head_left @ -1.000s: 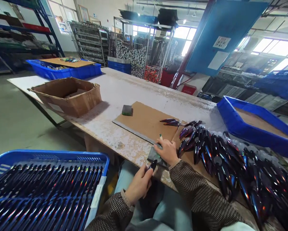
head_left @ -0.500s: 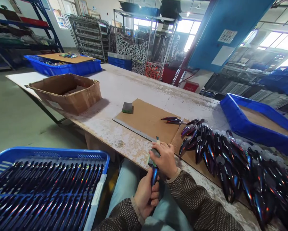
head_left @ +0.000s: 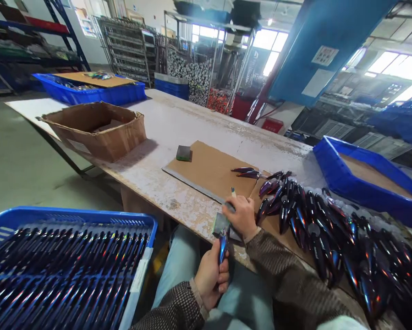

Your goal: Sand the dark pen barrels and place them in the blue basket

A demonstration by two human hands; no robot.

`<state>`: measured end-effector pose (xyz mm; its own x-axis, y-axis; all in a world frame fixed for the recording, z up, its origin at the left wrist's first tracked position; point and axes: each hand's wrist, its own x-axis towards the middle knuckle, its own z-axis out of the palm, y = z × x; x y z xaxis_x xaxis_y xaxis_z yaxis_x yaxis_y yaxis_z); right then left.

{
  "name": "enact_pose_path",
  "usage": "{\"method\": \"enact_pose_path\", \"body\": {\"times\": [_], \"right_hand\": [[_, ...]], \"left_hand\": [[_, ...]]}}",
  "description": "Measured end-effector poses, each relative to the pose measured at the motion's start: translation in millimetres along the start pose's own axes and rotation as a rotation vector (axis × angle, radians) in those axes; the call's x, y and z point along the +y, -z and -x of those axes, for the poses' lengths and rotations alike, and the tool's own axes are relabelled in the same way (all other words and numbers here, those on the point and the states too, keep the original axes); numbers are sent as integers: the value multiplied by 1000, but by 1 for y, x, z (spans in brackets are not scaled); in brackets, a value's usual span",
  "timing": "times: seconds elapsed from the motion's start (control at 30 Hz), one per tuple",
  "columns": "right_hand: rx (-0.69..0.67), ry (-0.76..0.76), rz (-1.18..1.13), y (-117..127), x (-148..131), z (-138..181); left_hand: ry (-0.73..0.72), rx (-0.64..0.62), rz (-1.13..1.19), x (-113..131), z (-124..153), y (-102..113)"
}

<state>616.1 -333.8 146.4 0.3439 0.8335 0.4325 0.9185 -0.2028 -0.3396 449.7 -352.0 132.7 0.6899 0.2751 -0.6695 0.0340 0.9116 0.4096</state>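
Head view: blue crate (head_left: pixel 71 215) (packed full) beside the left hand (head_left: pixel 211 279).

Glossy iridescent parts (head_left: pixel 284 213), matt cardboard (head_left: pixel 206 169)

Bright daylight glares through windows (head_left: pixel 394 66) ahead and right of the left hand (head_left: pixel 210 279), whose glossy blue piece (head_left: pixel 222 246) glints; shadows stay soft, and wide-angle distortion bends the frame's edges.

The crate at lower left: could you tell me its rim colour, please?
Its rim is bright blue in the head view.
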Motion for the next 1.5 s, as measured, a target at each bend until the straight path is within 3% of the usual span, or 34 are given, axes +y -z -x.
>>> {"method": "enact_pose_path", "body": {"times": [0.1,0.27,0.47,0.7,0.83,0.93,1.1,1.17,1.27,1.37,1.43,1.5], "right_hand": [[-41,140,-37,0,-3,4],[-25,33,76,1,9,-9],[60,103,-17,8,-3,14],[264,3,-99,28,-6,8],[327,39,-172,34,-18,21],[312,29,-272,30,-14,27],[289,-244,-668,37,30,-1],[285,-284,-797,46,35,0],[272,-132,-775,56,14,20],[188,112,-562,57,-10,34],[118,122,-506,57,-7,27],[-14,10,-576,59,12,13]], "left_hand": [[-19,-16,-10,0,-1,4],[-2,-35,-52,6,-3,9],[-30,-18,-163,11,-2,5],[75,-262,48,8,6,-9],[85,-304,67,12,5,-10],[60,-267,24,6,3,-10],[29,-249,-155,-6,1,-6],[-22,-252,-153,-3,1,-3],[-64,-243,-177,2,-1,-2],[-145,-201,-314,0,-5,-4],[-216,-168,-389,-4,-5,-5],[-241,-156,-428,-8,-2,-2]]}}
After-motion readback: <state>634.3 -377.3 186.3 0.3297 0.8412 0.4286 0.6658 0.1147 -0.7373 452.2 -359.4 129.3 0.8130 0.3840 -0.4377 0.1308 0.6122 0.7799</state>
